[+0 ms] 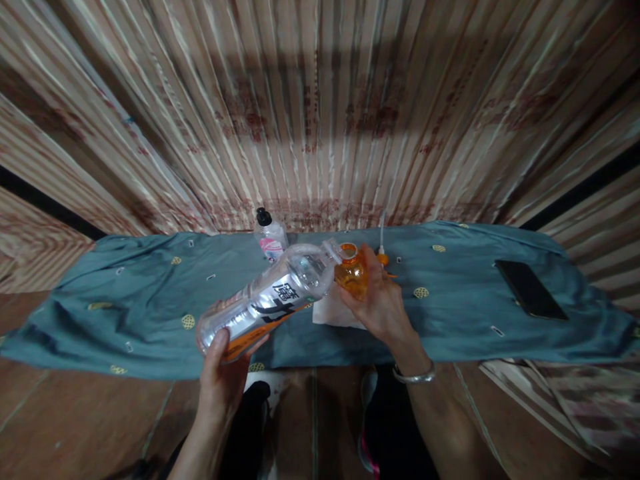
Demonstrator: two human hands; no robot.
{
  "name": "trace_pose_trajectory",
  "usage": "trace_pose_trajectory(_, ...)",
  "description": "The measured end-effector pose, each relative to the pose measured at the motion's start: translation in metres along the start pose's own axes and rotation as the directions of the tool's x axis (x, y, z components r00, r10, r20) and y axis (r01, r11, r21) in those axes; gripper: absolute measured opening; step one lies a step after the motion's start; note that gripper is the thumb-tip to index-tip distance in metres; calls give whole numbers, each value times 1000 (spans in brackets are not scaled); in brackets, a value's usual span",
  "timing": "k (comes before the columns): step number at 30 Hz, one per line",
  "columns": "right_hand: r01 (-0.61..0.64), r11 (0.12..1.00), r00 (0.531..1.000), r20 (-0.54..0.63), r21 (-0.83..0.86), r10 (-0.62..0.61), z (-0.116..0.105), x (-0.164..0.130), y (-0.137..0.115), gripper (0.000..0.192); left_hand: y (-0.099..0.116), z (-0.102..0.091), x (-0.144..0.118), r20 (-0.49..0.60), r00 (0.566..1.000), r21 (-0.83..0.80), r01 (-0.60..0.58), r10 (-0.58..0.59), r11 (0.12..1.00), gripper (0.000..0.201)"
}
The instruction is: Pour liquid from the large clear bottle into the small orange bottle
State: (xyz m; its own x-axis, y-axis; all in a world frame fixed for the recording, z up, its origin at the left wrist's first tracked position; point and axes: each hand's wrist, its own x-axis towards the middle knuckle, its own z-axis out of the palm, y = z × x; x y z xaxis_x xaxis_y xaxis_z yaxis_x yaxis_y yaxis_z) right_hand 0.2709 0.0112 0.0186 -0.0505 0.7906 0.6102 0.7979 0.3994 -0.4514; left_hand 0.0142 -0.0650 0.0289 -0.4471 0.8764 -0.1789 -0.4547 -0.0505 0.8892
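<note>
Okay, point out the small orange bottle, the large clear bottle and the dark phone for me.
Small orange bottle (352, 276): head view, on its body.
Large clear bottle (266, 301): head view, on its label.
Dark phone (531, 290): head view, middle of its upper face.

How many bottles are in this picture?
3: a large clear plastic bottle with a silver-orange label in the left hand, a small translucent orange bottle in the right hand, and a clear black-topped bottle on the teal patterned cloth.
</note>
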Motion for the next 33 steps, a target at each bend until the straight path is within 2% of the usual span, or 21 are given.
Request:
trace_pose_trajectory(4, 11, 1000, 1000, -5, 2, -11, 1, -1, -1, 80, 2, -2, 1, 13, 1000, 20, -14, 14, 1000, 68)
trace_pose_trajectory(18, 27, 999, 1000, 5, 40, -27, -1, -4, -2, 84, 12, 18, -6, -108, 994, 13, 3, -1, 1000, 67)
trace_pose_trajectory(23, -3, 998, 999, 47, 58, 0, -3, -3, -2, 83, 13, 16, -6, -130, 991, -21, 16, -18, 1000, 68)
trace_pose_trajectory(29, 0, 999, 1000, 24, 54, -1, -2, -4, -2, 86, 7, 0, -4, -34, 999, -6, -13, 13, 1000, 59)
trace_pose_trajectory(33, 0, 999, 1000, 25, 35, 0, -2, -3, -1, 85, 8, -2, -5, -10, 1000, -11, -4, 3, 1000, 58)
